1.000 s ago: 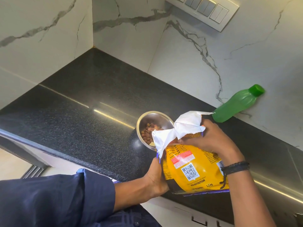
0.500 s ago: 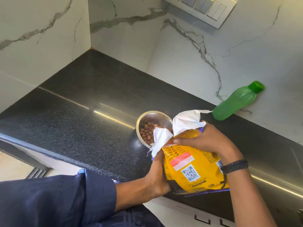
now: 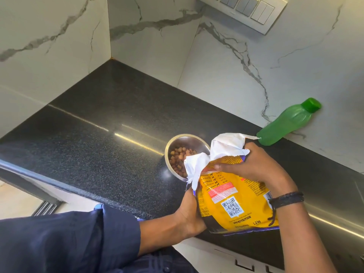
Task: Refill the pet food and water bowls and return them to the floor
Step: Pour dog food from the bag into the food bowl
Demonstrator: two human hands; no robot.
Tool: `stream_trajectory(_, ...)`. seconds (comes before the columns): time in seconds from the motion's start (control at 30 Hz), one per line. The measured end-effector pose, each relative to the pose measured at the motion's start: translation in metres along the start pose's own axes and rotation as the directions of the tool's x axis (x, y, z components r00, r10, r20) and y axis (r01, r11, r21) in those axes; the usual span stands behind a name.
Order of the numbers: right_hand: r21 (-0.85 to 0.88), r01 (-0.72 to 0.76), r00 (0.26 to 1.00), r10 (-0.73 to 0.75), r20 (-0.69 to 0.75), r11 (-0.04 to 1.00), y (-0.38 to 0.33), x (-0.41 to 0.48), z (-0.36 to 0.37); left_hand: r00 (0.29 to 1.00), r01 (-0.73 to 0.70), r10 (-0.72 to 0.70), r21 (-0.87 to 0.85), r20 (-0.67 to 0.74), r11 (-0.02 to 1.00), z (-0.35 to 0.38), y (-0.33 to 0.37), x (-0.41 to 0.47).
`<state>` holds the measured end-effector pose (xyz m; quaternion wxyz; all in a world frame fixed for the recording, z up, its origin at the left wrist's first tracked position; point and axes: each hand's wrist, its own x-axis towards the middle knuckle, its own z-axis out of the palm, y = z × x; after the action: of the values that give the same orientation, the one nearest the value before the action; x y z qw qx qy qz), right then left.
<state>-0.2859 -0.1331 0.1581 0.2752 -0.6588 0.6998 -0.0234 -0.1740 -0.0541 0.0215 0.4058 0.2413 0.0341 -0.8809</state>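
Bowl [image 3: 189, 141] sits on counter [image 3: 98, 134], part-filled with kibble [image 3: 179, 158]. Bag [image 3: 232, 198] is tilted, its torn white mouth overlapping the bowl's near rim. Left hand [image 3: 189, 211] is wrapped round the bag's lower side; right hand [image 3: 250, 166] clamps the neck, thumb across the front. Likely risk: the floppy torn flap deflects kibble past the rim, or the bag's weight nudges the light bowl sideways.

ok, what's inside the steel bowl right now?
Brown kibble lies in the steel bowl, with bare metal showing on the far inner wall. The white torn flap of the dog food bag covers the near right part, so the fill there cannot be seen.
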Motion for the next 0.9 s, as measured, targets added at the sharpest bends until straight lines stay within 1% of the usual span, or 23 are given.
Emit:
stream_trajectory(0.07,0.011,-0.044,0.999,0.044,0.030,0.999,-0.001,0.001,-0.001,1.000,0.007,-0.007,0.011,0.008,1.000,0.000,0.000,0.000)
stream_trajectory(0.17,0.014,-0.036,0.997,0.035,0.072,0.999,-0.004,0.003,0.000,0.999,0.045,-0.045,0.005,0.009,0.999,-0.002,0.000,0.001)
stream_trajectory(0.27,0.005,-0.006,0.995,0.005,0.101,1.000,-0.005,0.004,0.002,0.999,0.037,-0.037,0.016,-0.011,0.999,-0.003,0.000,0.002)
stream_trajectory(0.33,0.007,-0.002,0.996,0.001,0.089,1.000,-0.004,0.004,0.001,0.999,0.032,-0.031,0.027,-0.012,0.999,-0.002,0.000,0.002)
stream_trajectory(0.43,-0.007,-0.011,0.999,0.011,0.033,1.000,0.000,0.002,0.000,0.999,0.031,-0.032,0.026,0.006,0.999,-0.001,0.001,0.002)
stream_trajectory(0.53,-0.042,0.112,0.994,-0.112,-0.012,0.993,0.005,0.004,-0.002,0.999,0.043,-0.043,0.012,0.001,0.999,-0.002,0.000,0.003)
stream_trajectory(0.63,-0.048,0.174,0.985,-0.174,0.002,0.984,0.012,0.005,-0.005,0.999,0.044,-0.043,0.038,-0.015,0.998,-0.003,0.000,0.003)
stream_trajectory(0.77,-0.080,0.167,0.986,-0.168,0.003,0.983,0.013,0.006,-0.007,0.999,0.044,-0.044,0.031,-0.006,0.999,-0.002,0.000,0.002)
stream_trajectory(0.9,-0.023,0.142,0.990,-0.142,0.010,0.990,0.011,0.004,-0.009,0.999,0.044,-0.044,0.034,-0.002,0.998,-0.001,-0.001,0.002)
